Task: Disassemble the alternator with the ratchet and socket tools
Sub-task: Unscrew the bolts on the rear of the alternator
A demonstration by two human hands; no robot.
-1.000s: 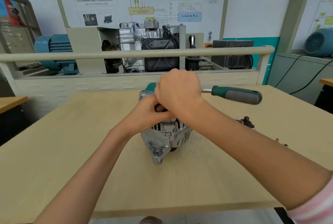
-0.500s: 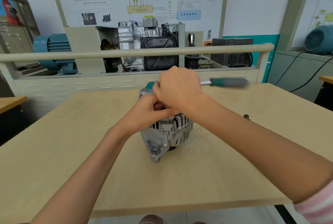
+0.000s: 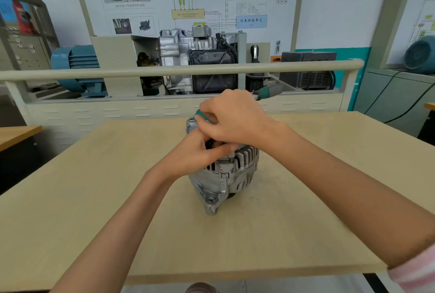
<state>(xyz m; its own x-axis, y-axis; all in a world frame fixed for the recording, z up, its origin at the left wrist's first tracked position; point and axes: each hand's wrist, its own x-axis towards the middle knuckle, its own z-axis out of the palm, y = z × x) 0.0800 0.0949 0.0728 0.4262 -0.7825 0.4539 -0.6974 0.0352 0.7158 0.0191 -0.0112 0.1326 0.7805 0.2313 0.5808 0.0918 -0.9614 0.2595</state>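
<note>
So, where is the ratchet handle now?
In the head view the ratchet handle sticks out up and to the right from behind the right hand, above the alternator.

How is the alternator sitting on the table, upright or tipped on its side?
On its side: the alternator rests on its housing rim, a mounting ear pointing toward the camera, both hands on top.

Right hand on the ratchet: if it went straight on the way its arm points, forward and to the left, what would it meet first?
Probably the alternator top, where the left hand sits just below the right hand; the ratchet is already in its grip. Depth between both hands is unclear.
</note>
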